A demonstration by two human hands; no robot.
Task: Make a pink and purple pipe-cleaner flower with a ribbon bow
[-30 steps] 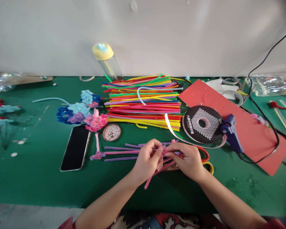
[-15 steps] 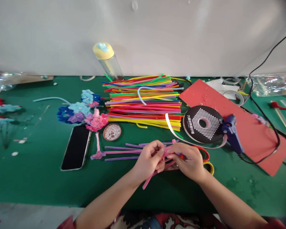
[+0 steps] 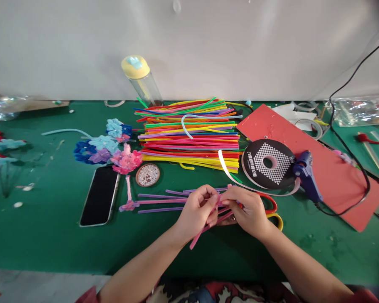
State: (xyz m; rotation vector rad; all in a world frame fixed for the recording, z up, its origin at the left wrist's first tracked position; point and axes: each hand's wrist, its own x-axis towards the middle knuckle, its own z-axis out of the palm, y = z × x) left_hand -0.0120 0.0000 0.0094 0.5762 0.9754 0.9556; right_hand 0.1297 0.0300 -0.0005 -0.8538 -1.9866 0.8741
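My left hand (image 3: 198, 212) is closed in a pinch on pink pipe cleaners (image 3: 197, 239), whose ends stick out below its fingers. Against it, my right hand (image 3: 249, 210) pinches the same pink piece, fingertips nearly touching the left ones. The bent part between the fingers is mostly hidden. Purple pipe cleaners (image 3: 161, 210) lie on the table to the left, running under my left hand. Partly covered by my right hand are scissors with red and yellow handles (image 3: 275, 221). A small pink and purple flower (image 3: 129, 205) lies left of the purple stems.
Several rows of coloured pipe cleaners (image 3: 192, 143) lie behind my hands. A ribbon spool (image 3: 251, 158) and a purple glue gun (image 3: 308, 179) rest by a red board (image 3: 341, 185). Left are a phone (image 3: 100, 195), fuzzy flowers (image 3: 126, 159), a bead dish (image 3: 148, 174) and a bottle (image 3: 145, 86).
Both hands stay in nearly the same place. My right fingers have shifted slightly on the pink piece, and the whole view has moved a little.
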